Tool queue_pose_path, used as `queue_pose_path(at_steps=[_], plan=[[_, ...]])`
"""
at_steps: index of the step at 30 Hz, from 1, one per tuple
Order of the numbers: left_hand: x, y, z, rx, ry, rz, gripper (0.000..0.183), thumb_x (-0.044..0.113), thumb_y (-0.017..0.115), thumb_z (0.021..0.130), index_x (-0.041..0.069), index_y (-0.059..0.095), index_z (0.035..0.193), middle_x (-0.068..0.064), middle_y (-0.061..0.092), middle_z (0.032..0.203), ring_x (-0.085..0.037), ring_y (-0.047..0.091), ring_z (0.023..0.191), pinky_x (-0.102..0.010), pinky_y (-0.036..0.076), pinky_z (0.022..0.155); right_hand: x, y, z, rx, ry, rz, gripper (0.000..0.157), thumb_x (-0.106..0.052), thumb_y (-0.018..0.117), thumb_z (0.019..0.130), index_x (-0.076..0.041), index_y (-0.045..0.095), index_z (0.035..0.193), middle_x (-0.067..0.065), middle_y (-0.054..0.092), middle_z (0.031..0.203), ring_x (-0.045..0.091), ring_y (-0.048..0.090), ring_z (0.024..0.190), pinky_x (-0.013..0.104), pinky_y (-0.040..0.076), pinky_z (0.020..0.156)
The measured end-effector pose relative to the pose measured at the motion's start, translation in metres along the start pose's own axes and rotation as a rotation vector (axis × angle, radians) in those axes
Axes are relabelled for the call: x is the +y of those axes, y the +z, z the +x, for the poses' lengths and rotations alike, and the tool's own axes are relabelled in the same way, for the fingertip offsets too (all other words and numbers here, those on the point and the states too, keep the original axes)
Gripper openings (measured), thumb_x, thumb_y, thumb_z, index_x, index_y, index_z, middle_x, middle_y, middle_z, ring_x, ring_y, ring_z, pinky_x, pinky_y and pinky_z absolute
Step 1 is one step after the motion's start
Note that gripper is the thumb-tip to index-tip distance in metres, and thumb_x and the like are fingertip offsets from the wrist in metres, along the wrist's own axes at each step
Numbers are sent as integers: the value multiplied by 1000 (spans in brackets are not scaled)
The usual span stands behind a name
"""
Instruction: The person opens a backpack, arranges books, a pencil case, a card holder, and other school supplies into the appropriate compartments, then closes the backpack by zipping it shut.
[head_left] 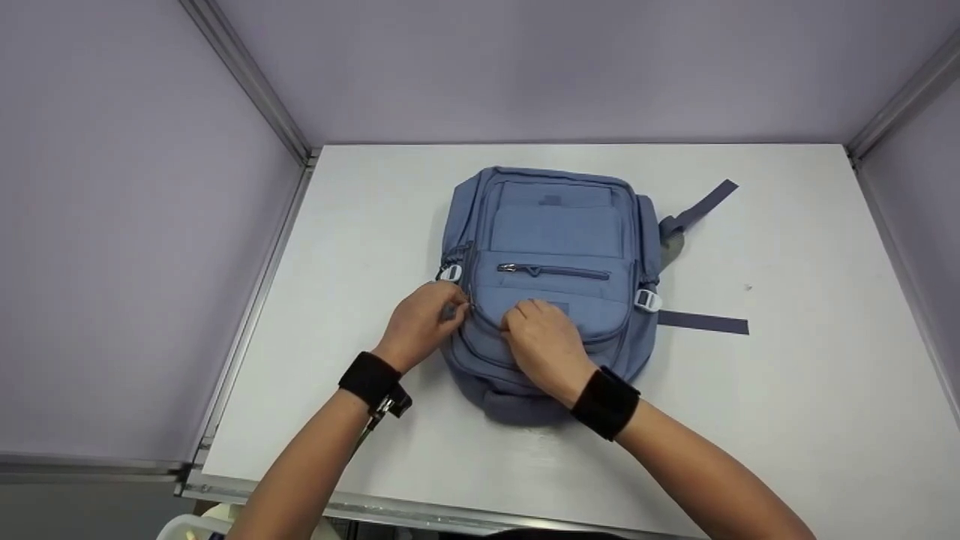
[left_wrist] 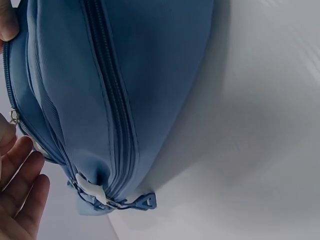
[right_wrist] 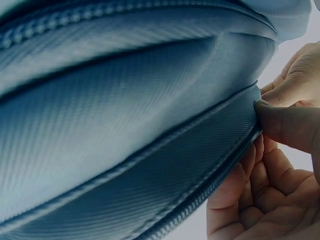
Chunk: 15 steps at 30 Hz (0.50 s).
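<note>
A blue backpack [head_left: 559,225] lies front side up on the white table, its bottom toward the person. At the left edge of its front pocket, my left hand [head_left: 424,319] pinches a small zipper pull [left_wrist: 14,117] between thumb and finger; its other fingers are loosely bent. My right hand [head_left: 546,345] grips the fabric edge beside the same curved zipper, lower on the pocket. In the right wrist view, the right thumb presses on that edge with the fingers [right_wrist: 232,192] curled beneath. The left hand [right_wrist: 300,75] appears just beyond it.
A short horizontal zipper [head_left: 555,271] crosses the backpack's front. White buckles [head_left: 648,301] sit at both sides. Two dark straps [head_left: 703,322] stretch right across the table [head_left: 810,405]. Pale panels stand around the back and sides. A white container [head_left: 184,527] is below the table's front left.
</note>
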<state>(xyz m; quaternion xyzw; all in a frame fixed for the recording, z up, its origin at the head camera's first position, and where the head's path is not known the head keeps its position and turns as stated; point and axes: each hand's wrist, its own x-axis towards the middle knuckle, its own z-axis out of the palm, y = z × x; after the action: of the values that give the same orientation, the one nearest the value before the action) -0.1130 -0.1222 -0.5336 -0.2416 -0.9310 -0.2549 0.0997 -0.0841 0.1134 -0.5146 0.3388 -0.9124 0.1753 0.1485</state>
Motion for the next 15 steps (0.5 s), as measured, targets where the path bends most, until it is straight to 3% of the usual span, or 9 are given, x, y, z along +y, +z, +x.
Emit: queue_pose_path(at_steps=[15], plan=[[-11, -1, 13, 68, -33, 130, 11, 22, 70, 99, 11, 69, 98, -3, 70, 92, -21, 65, 85, -36, 53, 73, 0, -3, -1, 11, -3, 3, 8, -11, 76, 93, -6, 71, 95, 7, 65, 88, 26, 62, 83, 40, 53, 75]])
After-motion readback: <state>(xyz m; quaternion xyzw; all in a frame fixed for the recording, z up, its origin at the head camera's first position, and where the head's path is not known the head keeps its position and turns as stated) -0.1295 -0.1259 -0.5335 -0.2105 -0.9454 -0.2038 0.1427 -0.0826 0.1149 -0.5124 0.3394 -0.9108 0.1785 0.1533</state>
